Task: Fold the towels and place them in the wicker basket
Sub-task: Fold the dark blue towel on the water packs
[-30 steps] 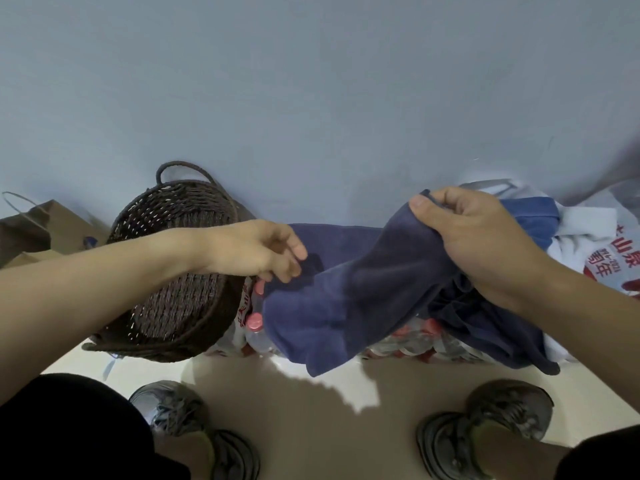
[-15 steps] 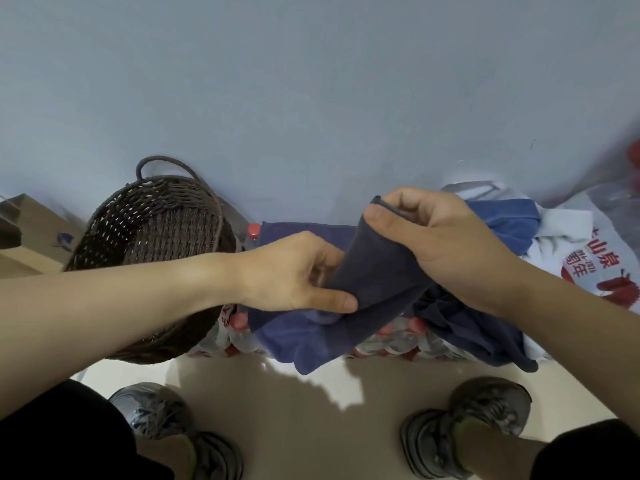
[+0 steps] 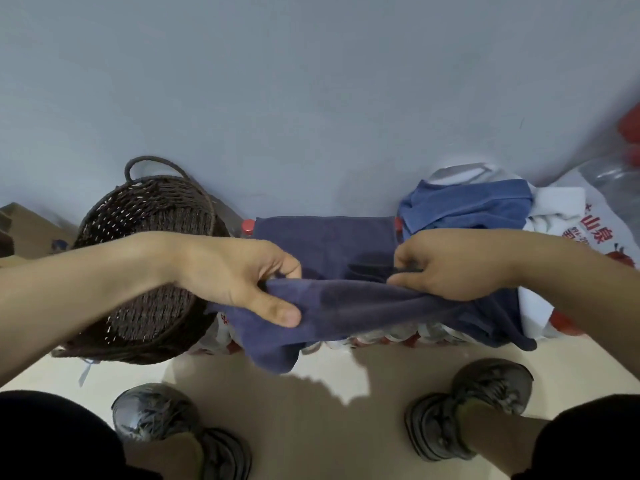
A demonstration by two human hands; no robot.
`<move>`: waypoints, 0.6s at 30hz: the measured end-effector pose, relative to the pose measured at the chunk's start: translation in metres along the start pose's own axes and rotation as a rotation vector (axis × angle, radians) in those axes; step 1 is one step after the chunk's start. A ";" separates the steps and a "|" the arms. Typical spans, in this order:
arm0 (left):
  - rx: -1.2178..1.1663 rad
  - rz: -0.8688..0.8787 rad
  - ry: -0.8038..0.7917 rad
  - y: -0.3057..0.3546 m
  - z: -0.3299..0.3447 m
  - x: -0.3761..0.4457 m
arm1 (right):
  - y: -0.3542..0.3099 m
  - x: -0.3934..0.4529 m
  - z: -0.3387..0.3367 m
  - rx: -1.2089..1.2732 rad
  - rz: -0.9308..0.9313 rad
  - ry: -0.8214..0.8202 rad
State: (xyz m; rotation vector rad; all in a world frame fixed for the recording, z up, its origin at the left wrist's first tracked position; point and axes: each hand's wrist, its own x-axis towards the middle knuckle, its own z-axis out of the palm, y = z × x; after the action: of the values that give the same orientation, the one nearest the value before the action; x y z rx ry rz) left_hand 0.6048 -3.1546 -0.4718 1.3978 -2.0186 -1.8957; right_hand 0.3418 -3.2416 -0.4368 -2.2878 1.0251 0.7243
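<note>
Between my hands, the navy towel (image 3: 349,303) hangs stretched. My left hand (image 3: 239,275) pinches its left end; my right hand (image 3: 450,268) grips its right. The wicker basket (image 3: 145,265) sits just left.

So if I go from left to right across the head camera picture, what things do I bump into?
Wicker basket → left hand → dark blue towel stretched between both hands → right hand → pile of towels → white printed bag.
</note>
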 end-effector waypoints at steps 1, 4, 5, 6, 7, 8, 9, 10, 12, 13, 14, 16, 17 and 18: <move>0.031 -0.033 -0.060 0.000 -0.002 -0.004 | -0.001 -0.001 0.000 0.014 0.007 -0.025; 0.082 -0.136 -0.264 0.001 -0.017 -0.013 | 0.000 -0.003 -0.005 0.002 0.061 -0.066; 0.066 -0.150 -0.298 0.000 -0.022 -0.017 | 0.001 -0.004 -0.007 -0.006 0.079 -0.062; 0.032 -0.160 -0.299 -0.001 -0.027 -0.020 | 0.002 -0.004 -0.009 -0.006 0.094 -0.044; -0.024 -0.176 -0.261 -0.003 -0.031 -0.022 | 0.004 -0.004 -0.011 0.011 0.105 -0.014; -0.100 -0.191 -0.190 -0.007 -0.035 -0.023 | 0.005 -0.003 -0.013 0.036 0.110 0.024; -0.181 -0.206 -0.102 -0.010 -0.038 -0.023 | 0.007 -0.002 -0.014 0.065 0.111 0.057; -0.247 -0.225 -0.008 -0.013 -0.040 -0.022 | 0.008 0.000 -0.015 0.109 0.118 0.087; -0.297 -0.271 0.179 -0.020 -0.044 -0.018 | 0.013 0.007 -0.014 0.282 0.159 0.148; -0.303 -0.291 0.279 -0.022 -0.045 -0.015 | 0.016 0.011 -0.013 0.378 0.174 0.178; -0.312 -0.303 0.388 -0.025 -0.046 -0.010 | 0.019 0.015 -0.011 0.475 0.175 0.206; -0.321 -0.317 0.583 -0.032 -0.049 0.001 | 0.024 0.024 -0.006 0.663 0.160 0.265; -0.317 -0.326 0.650 -0.036 -0.050 0.007 | 0.025 0.029 -0.004 0.740 0.156 0.297; -0.315 -0.336 0.697 -0.041 -0.052 0.012 | 0.027 0.034 -0.002 0.803 0.162 0.328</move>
State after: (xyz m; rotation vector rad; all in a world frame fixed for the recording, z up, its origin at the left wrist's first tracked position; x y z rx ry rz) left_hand 0.6506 -3.1960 -0.4985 2.0097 -1.1722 -1.4158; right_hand 0.3407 -3.2754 -0.4638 -1.6446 1.3501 -0.0456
